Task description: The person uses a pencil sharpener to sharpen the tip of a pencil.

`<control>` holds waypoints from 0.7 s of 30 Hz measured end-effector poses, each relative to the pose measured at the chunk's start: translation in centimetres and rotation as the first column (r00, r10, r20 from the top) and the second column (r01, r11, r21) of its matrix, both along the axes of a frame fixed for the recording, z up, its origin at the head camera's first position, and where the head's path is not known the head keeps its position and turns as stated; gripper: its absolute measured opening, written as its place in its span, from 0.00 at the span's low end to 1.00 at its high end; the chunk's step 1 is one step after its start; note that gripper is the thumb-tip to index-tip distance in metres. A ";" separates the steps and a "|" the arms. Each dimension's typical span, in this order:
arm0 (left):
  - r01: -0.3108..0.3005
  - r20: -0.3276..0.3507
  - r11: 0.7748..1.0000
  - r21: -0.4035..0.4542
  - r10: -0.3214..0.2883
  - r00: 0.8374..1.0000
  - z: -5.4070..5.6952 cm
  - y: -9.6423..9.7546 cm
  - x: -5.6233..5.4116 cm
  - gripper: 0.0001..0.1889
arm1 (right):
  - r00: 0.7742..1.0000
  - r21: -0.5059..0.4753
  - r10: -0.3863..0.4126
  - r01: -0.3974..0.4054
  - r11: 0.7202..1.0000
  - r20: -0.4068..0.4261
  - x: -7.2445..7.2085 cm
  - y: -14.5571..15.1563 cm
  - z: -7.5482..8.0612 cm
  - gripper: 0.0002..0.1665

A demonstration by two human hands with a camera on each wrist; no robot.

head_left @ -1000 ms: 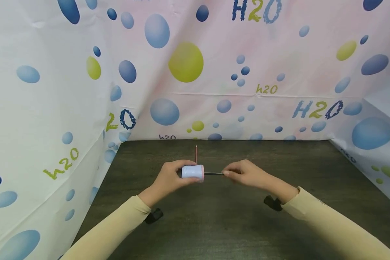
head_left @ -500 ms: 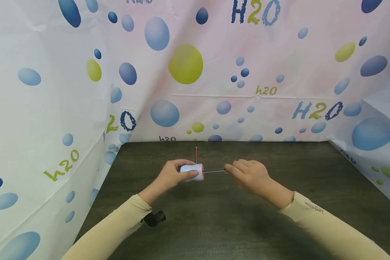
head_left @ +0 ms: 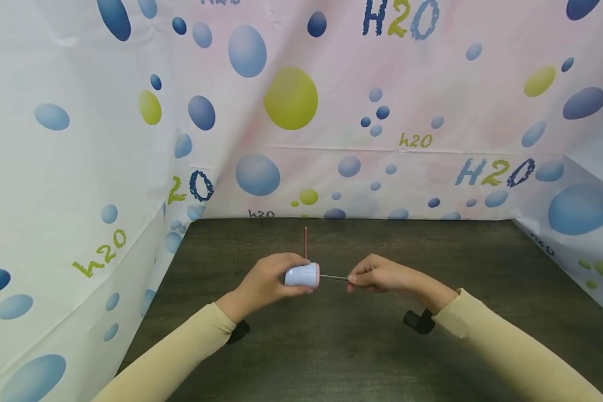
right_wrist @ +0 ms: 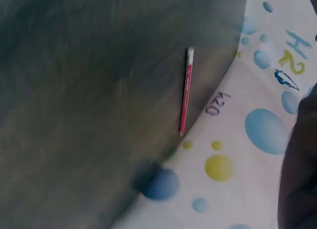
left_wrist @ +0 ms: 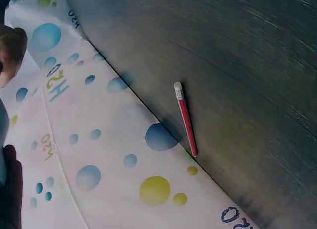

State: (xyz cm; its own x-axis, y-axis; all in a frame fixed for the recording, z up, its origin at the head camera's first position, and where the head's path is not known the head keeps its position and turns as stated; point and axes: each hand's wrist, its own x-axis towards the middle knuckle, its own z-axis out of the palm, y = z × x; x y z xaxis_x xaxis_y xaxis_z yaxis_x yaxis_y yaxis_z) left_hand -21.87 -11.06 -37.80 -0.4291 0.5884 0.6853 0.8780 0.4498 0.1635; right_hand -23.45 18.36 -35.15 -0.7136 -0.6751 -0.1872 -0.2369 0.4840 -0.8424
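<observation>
My left hand [head_left: 266, 283] grips a light-blue, barrel-shaped pencil sharpener [head_left: 301, 275] with a pink end, fingers over the top and thumb below. A thin, dark grey pencil [head_left: 334, 277] runs from the pink end towards the right. Its other end is pinched between the thumb and fingers of my right hand [head_left: 379, 273]. In the left wrist view, part of my left hand [left_wrist: 11, 189] and a strip of the sharpener [left_wrist: 3, 140] show at the left edge, with my right hand [left_wrist: 12, 53] above. A dark part of my right hand [right_wrist: 299, 179] fills the right wrist view's edge.
A red pencil [head_left: 306, 243] with a white eraser end lies on the dark wooden table [head_left: 331, 346] beyond the sharpener, pointing to the back. A white sheet [head_left: 341, 128] printed with bubbles and lettering stands along the table's back and sides.
My right hand has turned over at the pencil's end, palm down half a second ago, and back to a fingertip pinch. Both hands and the sharpener sit slightly lower in view.
</observation>
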 end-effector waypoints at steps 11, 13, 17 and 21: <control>-0.348 0.790 0.928 0.130 0.115 0.602 0.8 0.3 -0.9 0.20 | -0.084 -0.010 -0.006 0.042 0.999 -0.996 -0.4 -0.9 -2.4 0.22; -0.340 0.817 0.931 0.135 0.089 0.569 0.8 0.3 -1.0 0.19 | -0.228 -0.032 -0.034 -0.012 0.999 -0.973 -0.6 -1.0 -2.6 0.17; -0.296 0.830 0.943 0.154 0.039 0.557 0.4 0.5 -0.9 0.19 | -0.246 -0.056 -0.068 -0.054 0.997 -0.967 -0.6 -1.2 -2.6 0.19; -0.266 0.784 0.949 0.171 0.032 0.620 0.0 0.6 -0.2 0.20 | -0.019 -0.037 -0.037 -0.004 0.999 -0.999 0.1 -1.0 -2.5 0.25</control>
State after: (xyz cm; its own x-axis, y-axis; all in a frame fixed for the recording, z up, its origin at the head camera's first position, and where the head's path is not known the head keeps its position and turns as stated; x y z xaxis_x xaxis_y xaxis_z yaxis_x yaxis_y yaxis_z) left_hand -22.11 -10.43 -37.85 -0.9285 0.3284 0.1733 0.3039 0.4037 0.8630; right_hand -23.32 17.36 -37.63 -0.1709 -0.6485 0.7417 -0.8397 0.4897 0.2347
